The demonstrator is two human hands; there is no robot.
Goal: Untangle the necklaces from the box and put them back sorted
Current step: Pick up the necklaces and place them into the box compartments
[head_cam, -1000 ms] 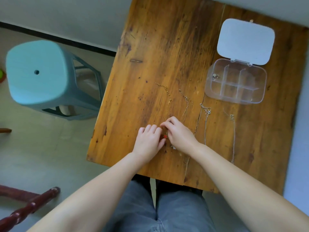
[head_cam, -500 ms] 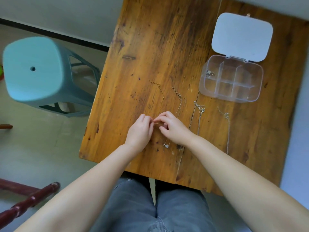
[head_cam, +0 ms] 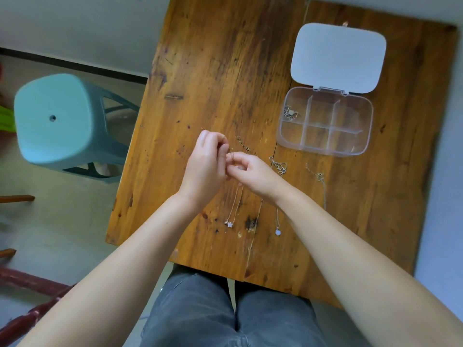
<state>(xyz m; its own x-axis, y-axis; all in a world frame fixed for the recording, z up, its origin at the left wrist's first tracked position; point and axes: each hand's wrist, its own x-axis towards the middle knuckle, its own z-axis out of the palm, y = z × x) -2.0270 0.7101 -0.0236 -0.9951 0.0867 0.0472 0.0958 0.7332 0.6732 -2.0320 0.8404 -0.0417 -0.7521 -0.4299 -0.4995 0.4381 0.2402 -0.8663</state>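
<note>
My left hand (head_cam: 205,169) and my right hand (head_cam: 253,171) meet over the middle of the wooden table (head_cam: 225,71), both pinching a thin gold necklace chain (head_cam: 231,156) between the fingertips. A second necklace with a flower pendant (head_cam: 228,223) lies stretched below my hands. A third with a round pale pendant (head_cam: 277,232) lies to its right, and a silver chain (head_cam: 322,181) lies further right. The clear compartment box (head_cam: 360,146) stands open at the back right, white lid (head_cam: 338,56) flipped back. One small jewellery piece (head_cam: 290,113) sits in its top-left compartment.
A teal plastic stool (head_cam: 57,121) stands on the floor left of the table. Dark red wooden chair parts (head_cam: 30,316) show at the bottom left. My knees in grey trousers (head_cam: 225,316) are under the table's near edge.
Both hands have lifted and moved away from me up the table, carrying the gold chain. The flower pendant necklace that was under them now lies uncovered.
</note>
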